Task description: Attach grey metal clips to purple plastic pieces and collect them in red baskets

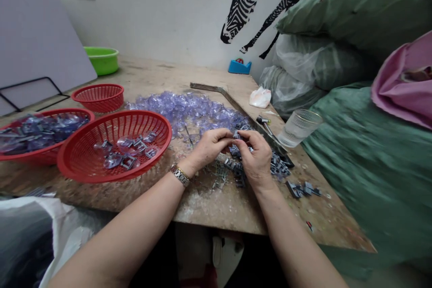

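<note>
My left hand [212, 147] and my right hand [255, 155] meet over the wooden table. Between their fingertips is a small grey plastic part [236, 134], pinched from both sides and partly covered by the fingers. Beneath and around my right hand lies a heap of dark grey plastic parts [278, 164]. Behind my hands spreads a pile of clear purplish plastic pieces [189, 107]. To the left, a red basket [114, 119] holds several clear pieces with grey parts on them.
A fuller red basket [50, 153] and a small red basket [97, 104] stand at the left. An angled metal bar [236, 104] borders the heap. Near the right edge are a glass of water [299, 128] and stacked green sacks [367, 166]. A blue tape dispenser [240, 67] sits by the wall.
</note>
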Motion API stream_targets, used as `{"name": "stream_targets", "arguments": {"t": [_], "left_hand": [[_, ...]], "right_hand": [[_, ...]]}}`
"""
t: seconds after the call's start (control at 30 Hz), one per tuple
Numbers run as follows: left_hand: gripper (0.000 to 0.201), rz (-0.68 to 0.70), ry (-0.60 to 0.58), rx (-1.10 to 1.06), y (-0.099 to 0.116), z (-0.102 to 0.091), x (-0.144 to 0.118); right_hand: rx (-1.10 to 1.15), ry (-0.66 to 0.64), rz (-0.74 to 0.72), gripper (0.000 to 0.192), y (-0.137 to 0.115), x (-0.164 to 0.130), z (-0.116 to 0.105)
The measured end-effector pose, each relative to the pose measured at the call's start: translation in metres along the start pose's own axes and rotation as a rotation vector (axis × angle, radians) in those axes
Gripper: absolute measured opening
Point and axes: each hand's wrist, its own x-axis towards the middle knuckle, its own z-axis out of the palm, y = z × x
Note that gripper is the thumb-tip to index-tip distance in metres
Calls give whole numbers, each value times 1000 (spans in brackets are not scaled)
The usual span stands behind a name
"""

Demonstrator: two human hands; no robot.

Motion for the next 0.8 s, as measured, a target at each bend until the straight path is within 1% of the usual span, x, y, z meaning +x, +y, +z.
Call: {"name": "stream_targets", "arguments": {"t": [0.17,0.27,0.4,0.6,0.8], "left_hand": [[18,-21,5,-13,0,-2,0],[15,-36,-10,-14,-1,-4,1],[18,-48,-30,-57,3,-6,1],[25,-93,-40,-153,9,-5,1],[25,-159,-54,-191,11,-6,1]], "right_hand": [[48,23,83,24,4,-3,3],[63,21,113,20,3,-3,3],[74,4,165,16,1,-3,3],[113,-39,255,19,1,-3,4],[161,-38,316,20,0,-2,6]]}}
